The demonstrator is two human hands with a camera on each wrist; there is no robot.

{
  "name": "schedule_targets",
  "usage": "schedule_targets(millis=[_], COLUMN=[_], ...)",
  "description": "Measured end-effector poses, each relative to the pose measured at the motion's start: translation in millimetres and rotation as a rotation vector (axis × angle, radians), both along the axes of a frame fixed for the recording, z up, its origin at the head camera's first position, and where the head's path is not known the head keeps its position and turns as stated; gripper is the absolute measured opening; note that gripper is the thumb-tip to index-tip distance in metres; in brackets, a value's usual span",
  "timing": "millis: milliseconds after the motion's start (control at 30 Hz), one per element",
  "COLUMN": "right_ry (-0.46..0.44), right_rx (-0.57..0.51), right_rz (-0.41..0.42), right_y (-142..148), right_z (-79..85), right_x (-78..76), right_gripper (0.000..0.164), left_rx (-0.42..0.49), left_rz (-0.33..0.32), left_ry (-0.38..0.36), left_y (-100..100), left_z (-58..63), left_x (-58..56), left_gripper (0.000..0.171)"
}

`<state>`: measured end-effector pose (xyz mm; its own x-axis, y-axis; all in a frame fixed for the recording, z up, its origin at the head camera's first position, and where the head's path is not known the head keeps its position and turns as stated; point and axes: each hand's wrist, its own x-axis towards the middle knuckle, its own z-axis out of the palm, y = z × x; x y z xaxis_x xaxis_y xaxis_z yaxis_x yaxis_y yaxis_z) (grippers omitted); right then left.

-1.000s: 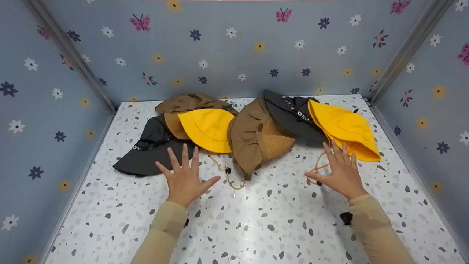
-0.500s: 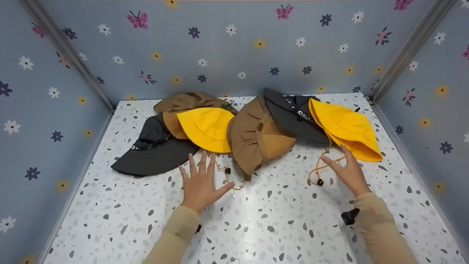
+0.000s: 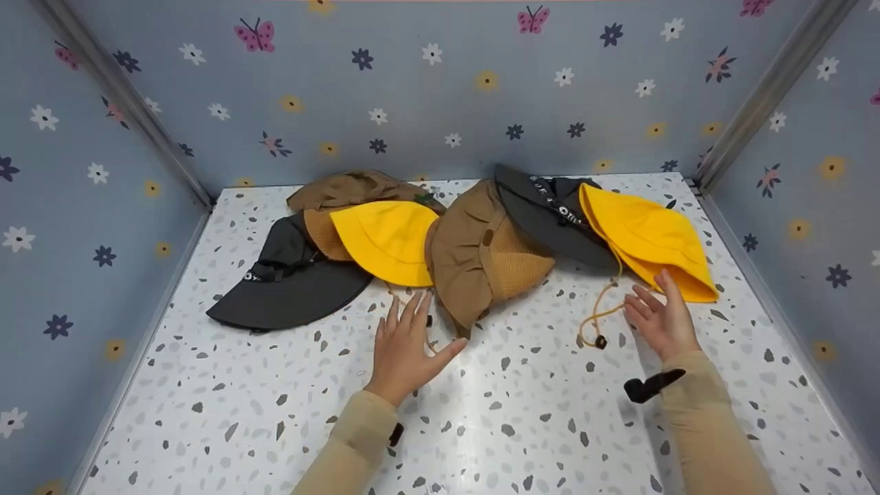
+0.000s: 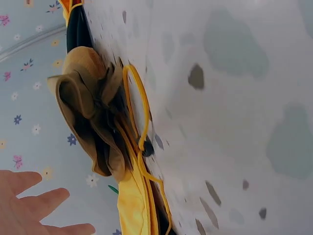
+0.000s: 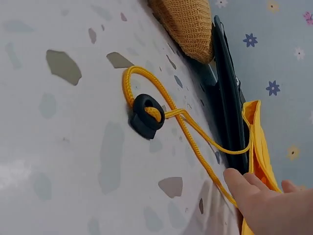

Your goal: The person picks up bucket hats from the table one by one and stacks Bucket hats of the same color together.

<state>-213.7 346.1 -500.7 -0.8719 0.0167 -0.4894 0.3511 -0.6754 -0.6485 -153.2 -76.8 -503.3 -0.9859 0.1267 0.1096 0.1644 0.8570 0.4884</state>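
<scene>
My left hand hovers with spread fingers in front of the left yellow bucket hat and the brown hat with a woven crown. In the left wrist view its fingers show at the lower left, holding nothing. My right hand is turned palm inward, fingers relaxed, just before the right yellow bucket hat. That hat's yellow cord and black cord stopper lie on the table beside it. Whether the right fingers touch the hat or cord, I cannot tell.
A black hat lies at the left, with another brown hat behind it. Another black hat leans beside the right yellow one. Flower-patterned panels enclose the speckled white table at the back and sides.
My left hand has moved rightward, from before the black hat to before the left yellow one. My right hand has shifted slightly right and rolled its palm inward. The hats stay put.
</scene>
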Motion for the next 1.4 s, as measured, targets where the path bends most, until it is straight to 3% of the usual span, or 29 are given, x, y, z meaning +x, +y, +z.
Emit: schedule_targets(millis=[167,300,433,667,833,967,1133,1300,1400], right_ry=[0.002,0.014,0.014,-0.023,-0.048,-0.084,-0.133,-0.154,-0.168], right_rx=[-0.22,-0.334,-0.4,-0.463,-0.534,-0.591,-0.581,-0.6,-0.562], right_rz=[-0.079,-0.134,-0.167,-0.245,-0.339,-0.425,-0.499,-0.6,-0.618], right_y=[2,1,1,0,-3,-6,-8,-9,-9], right_z=[-8.6,-11.9,-14.6,-16.9,-17.4,-19.1,-21.4,-21.6,-19.8], right_x=[-9.7,-19.0,-28.1,-42.9,-52.2,-57.5,-64.4,-70.5,-73.6], right_gripper=[0.072,0.066,0.062,0.057,0.055,0.064,0.074,0.071,0.068], left_rx=[0.136,0.225,0.313,0.573,0.708,0.813,0.894,0.983,1.051], left_rz=[-0.051,-0.08,-0.098,-0.119,-0.158,-0.182,-0.174,-0.165,-0.164], left_ry=[0.074,0.063,-0.01,-0.192,-0.241,-0.287,-0.342,-0.395,-0.443], left_y=[10,18,23,33,38,41,44,50,53], left_z=[1.6,4.4,7.1,12.6,11.9,8.0,3.4,1.6,0.1], left_x=[3.6,7.7,13.6,24.4,26.0,26.7,27.3,27.4,27.9], left_gripper=[0.09,0.086,0.084,0.078,0.074,0.07,0.065,0.061,0.06])
